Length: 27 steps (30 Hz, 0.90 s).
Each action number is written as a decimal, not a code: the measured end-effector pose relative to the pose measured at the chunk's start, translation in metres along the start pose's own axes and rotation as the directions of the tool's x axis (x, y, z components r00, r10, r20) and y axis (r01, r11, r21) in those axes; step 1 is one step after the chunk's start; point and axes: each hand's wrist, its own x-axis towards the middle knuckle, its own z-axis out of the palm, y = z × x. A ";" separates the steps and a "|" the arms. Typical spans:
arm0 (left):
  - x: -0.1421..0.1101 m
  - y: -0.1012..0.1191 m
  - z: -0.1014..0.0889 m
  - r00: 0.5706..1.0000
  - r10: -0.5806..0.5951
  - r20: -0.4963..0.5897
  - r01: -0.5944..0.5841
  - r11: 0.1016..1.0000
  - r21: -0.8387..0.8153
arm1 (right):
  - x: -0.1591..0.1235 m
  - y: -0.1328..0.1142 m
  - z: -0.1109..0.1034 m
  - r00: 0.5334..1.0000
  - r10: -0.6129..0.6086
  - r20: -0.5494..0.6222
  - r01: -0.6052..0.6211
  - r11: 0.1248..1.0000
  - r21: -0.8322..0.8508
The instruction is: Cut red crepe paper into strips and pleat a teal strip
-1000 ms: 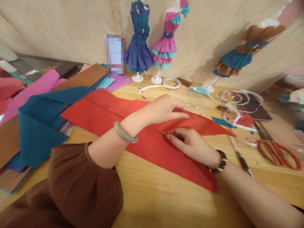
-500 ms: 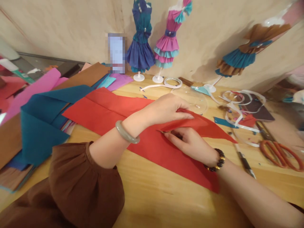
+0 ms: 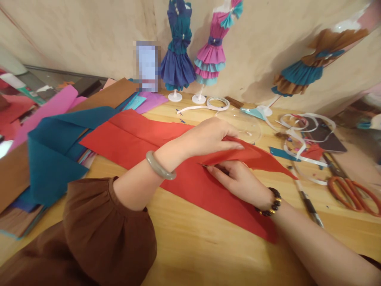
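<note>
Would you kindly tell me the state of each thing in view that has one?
Red sheet: spread out, one flap lifted.
Left hand: closed on the flap.
Right hand: closed on a pointed tool, mostly hidden.
Scissors: lying down, untouched.
Pen-like tool: lying down.
Tape roll: lying flat, tail unrolled.
Blue sheet: folded over.
Blue-dressed mannequin: upright.
Pink-dressed mannequin: upright.
Brown-dressed mannequin: appears tilted.

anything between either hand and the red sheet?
Nothing visible blocks either. The left hand grips the red sheet directly, at its raised part; at the right hand's fingertips is a small pointed thing, too small to identify.
</note>
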 end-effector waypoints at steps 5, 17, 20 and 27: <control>0.000 0.000 0.001 1.000 0.016 -0.003 -0.016 1.000 -0.011 | 0.000 0.003 0.001 0.999 0.035 0.005 -0.035 0.999 -0.041; -0.001 0.000 0.003 1.000 0.005 -0.013 -0.005 1.000 -0.022 | 0.003 0.003 0.004 0.999 0.010 -0.033 -0.011 0.999 -0.038; -0.001 0.000 0.002 1.000 0.004 -0.012 -0.004 1.000 -0.028 | 0.003 0.003 0.005 0.999 0.026 -0.020 -0.027 0.999 -0.036; -0.001 0.001 0.001 1.000 0.008 -0.021 -0.009 0.999 -0.038 | 0.004 -0.004 0.004 1.000 0.011 -0.028 -0.011 1.000 -0.014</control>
